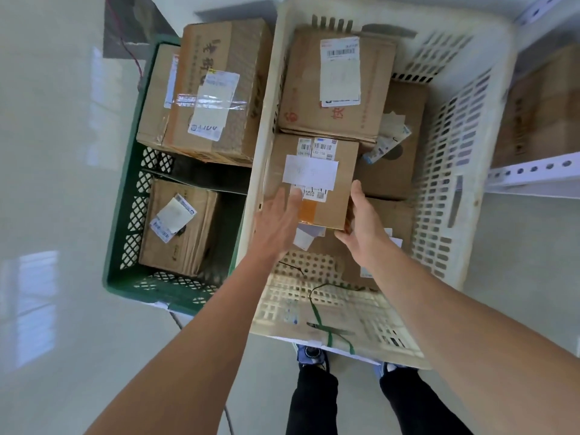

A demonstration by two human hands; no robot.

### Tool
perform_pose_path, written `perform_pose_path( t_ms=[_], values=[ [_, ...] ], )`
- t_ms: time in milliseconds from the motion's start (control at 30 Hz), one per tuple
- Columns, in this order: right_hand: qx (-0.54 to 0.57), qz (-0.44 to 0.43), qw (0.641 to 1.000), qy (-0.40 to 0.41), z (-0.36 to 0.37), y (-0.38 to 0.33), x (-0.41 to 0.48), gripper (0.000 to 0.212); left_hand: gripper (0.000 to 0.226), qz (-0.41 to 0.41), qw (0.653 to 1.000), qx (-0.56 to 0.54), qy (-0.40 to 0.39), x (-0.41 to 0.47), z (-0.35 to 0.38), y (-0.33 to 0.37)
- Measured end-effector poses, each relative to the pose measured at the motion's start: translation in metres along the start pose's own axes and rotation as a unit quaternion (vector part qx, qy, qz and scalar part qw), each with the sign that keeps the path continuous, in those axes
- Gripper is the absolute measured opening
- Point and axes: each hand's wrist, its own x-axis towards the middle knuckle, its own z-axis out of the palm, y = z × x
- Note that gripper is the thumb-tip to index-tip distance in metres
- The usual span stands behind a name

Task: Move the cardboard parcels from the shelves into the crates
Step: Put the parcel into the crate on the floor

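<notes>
Parcel (314, 183) lies label-up in white crate (439, 183), long axis near-far, 1 larger parcel (335, 86) beyond; left grip (276, 221) flat atop, right grip (364, 221) clasping corner.

Red wire (129, 51) on floor (47, 183); blue shoes (310, 356) btm.

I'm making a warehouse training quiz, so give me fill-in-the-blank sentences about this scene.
The left hand rests on, and the right hand grips, a small parcel in the right crate, coloured ____. The left crate is ____. Another parcel sits on the metal ____ at far right.
Missing: white; green; shelf.
</notes>
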Motion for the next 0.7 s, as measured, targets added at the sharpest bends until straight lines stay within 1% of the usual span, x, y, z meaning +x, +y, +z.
perform_pose_path(
  t_ms=[33, 100, 133, 233, 267, 333, 367, 400, 433, 467, 533, 600, 667, 700],
  values=[
    [0.000, 0.000, 1.000, -0.003, 0.001, 0.000, 0.002, 0.063, 0.075, -0.012, 0.999, -0.041, 0.011, 0.000, 0.000, 0.000],
    [-0.005, -0.003, 1.000, -0.009, 0.002, 0.000, 0.005, 0.063, 0.080, -0.028, 0.992, -0.125, 0.012, -0.002, -0.001, 0.001],
    [-0.006, -0.003, 1.000, -0.010, 0.001, 0.000, 0.005, 0.064, 0.083, -0.028, 0.989, -0.144, 0.004, -0.004, -0.003, 0.001],
    [-0.002, -0.006, 1.000, -0.017, -0.002, 0.000, 0.005, 0.065, 0.067, 0.002, 0.986, -0.166, -0.025, -0.006, -0.005, -0.002],
    [-0.007, -0.013, 1.000, -0.014, -0.004, -0.001, 0.002, 0.061, 0.064, 0.009, 0.984, -0.174, -0.028, -0.007, -0.006, -0.003],
    [-0.015, -0.033, 0.999, -0.009, -0.008, -0.002, -0.009, 0.038, 0.058, 0.011, 0.980, -0.199, -0.026, -0.011, -0.009, -0.002],
    [-0.012, -0.047, 0.999, -0.008, -0.011, -0.005, -0.020, 0.033, 0.053, 0.007, 0.977, -0.211, -0.021, -0.017, -0.013, 0.000],
    [-0.007, -0.066, 0.998, -0.008, -0.013, -0.011, -0.034, 0.036, 0.048, 0.000, 0.975, -0.223, -0.016, -0.025, -0.018, 0.005],
    [-0.005, -0.085, 0.996, -0.005, -0.016, -0.016, -0.049, 0.048, 0.045, -0.008, 0.972, -0.235, -0.013, -0.034, -0.024, 0.012],
    [-0.001, -0.106, 0.994, -0.004, -0.021, -0.024, -0.067, 0.060, 0.044, -0.008, 0.968, -0.250, -0.010, -0.045, -0.030, 0.020],
    [0.015, -0.148, 0.989, -0.003, -0.032, -0.039, -0.106, 0.074, 0.047, -0.006, 0.960, -0.281, -0.010, -0.069, -0.042, 0.039],
    [0.008, -0.190, 0.982, -0.011, -0.044, -0.055, -0.151, 0.080, 0.052, -0.003, 0.951, -0.308, -0.016, -0.099, -0.058, 0.066],
    [0.011, -0.218, 0.976, -0.009, -0.057, -0.070, -0.203, 0.082, 0.053, -0.001, 0.946, -0.324, -0.024, -0.138, -0.075, 0.095],
    [0.021, -0.234, 0.972, -0.003, -0.064, -0.077, -0.229, 0.082, 0.059, 0.003, 0.944, -0.328, -0.027, -0.159, -0.083, 0.110]
  ],
)
